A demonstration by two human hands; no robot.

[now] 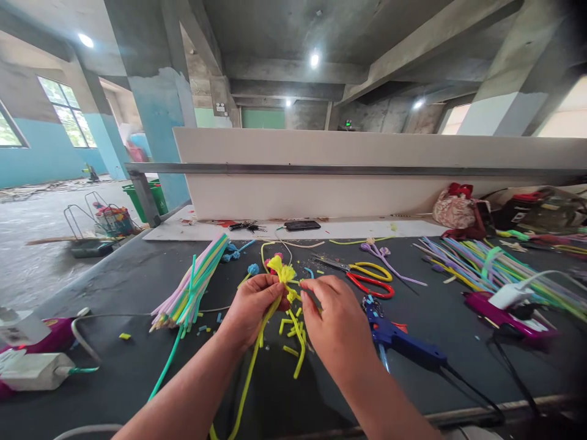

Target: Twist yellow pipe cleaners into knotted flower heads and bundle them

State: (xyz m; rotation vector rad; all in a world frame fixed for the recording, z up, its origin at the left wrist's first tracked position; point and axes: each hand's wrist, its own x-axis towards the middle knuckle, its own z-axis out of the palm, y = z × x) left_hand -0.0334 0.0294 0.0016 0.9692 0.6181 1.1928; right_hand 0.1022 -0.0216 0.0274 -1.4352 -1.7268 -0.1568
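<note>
Nearest the camera, both forearms reach in over the dark table (137,373). The left hand (250,308) is closed around the stem of a yellow pipe-cleaner flower (282,272), held upright above the table with its fuzzy head just above the fingers; the long yellow stem hangs down past the wrist toward the near edge. The right hand (337,324) is pinched shut on a short yellow strand at the flower's side, fingertips touching it just below the head.

Under the hands: yellow offcuts (290,330) scattered on the table. Just right of the right hand lies a blue glue gun (403,342), cord trailing right. At the left edge, a white power adapter (36,371).

Further out: a bundle of pastel pipe cleaners (195,287) left of the hands, fanned on the table. Beyond the right hand, scissors with red and yellow handles (371,278), lying flat. To the right, a larger spread of coloured pipe cleaners (486,266) and a magenta glue gun (509,315).

Far side: a black phone (302,225) on a white ledge, against a white partition board (367,153). A floral pouch (454,211) sits at the far right.
</note>
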